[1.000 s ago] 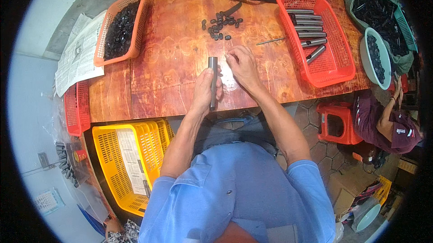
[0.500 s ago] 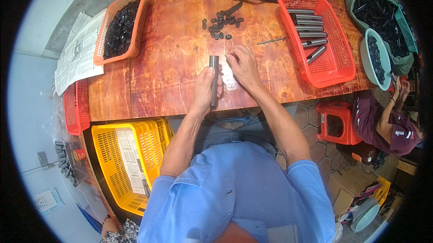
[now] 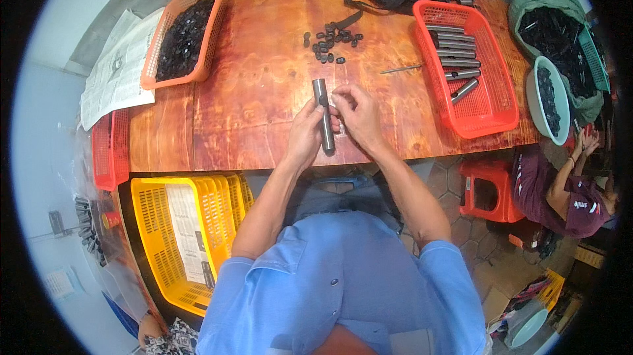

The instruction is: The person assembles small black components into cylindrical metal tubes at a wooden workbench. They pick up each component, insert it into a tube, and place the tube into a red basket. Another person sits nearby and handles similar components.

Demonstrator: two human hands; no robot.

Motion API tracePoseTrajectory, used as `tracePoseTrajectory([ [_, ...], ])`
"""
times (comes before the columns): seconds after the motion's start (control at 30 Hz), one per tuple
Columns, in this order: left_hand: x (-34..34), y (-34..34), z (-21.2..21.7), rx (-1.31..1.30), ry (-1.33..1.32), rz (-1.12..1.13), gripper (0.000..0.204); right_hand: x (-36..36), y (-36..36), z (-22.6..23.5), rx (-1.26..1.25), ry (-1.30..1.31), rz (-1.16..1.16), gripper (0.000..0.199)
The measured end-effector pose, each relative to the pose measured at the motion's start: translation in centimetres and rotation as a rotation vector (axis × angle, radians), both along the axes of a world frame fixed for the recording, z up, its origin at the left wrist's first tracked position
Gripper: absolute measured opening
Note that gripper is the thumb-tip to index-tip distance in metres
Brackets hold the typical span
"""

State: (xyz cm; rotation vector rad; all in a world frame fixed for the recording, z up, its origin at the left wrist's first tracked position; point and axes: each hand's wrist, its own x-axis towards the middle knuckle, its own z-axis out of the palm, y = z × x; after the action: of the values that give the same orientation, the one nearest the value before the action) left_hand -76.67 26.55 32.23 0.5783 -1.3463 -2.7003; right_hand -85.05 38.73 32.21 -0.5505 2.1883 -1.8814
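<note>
Here your left hand clamped the grey metal tube (upright over the wooden table); your right hand pinched a small part beside it, best pressed squarely.

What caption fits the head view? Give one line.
Both hands hold a grey metal tube above an orange wooden table.

The hands hide the grey metal tube's middle; perhaps a small cap between fingertips.

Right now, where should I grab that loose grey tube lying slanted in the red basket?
Probably by its middle, from above. The slanted tube lies apart from the stacked tubes, in the red basket, with open floor on both sides for fingers.
</note>
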Motion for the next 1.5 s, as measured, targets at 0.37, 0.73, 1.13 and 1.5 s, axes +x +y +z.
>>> tracePoseTrajectory([
  [0.37, 0.3, 0.1, -1.3, -0.052, 0.158, 0.008, 0.051, 0.9, -0.1, 1.4, 0.219, 0.144, -0.075, 0.018],
  [0.73, 0.4, -1.4, -1.7, 0.100, 0.121, -0.094, 0.048, 0.1, 0.6, -0.3, -0.038, -0.118, -0.009, 0.012],
  [1.13, 0.6, -1.5, -2.2, 0.141, 0.126, -0.029, 0.049, -0.6, 2.5, 0.2, 0.339, 0.163, 0.083, 0.016],
  [1.5, 1.1, -1.9, -2.4, 0.280, 0.161, 0.002, 0.045, -5.4, 0.4, -0.6, 0.412, 0.459, -0.083, 0.019],
])
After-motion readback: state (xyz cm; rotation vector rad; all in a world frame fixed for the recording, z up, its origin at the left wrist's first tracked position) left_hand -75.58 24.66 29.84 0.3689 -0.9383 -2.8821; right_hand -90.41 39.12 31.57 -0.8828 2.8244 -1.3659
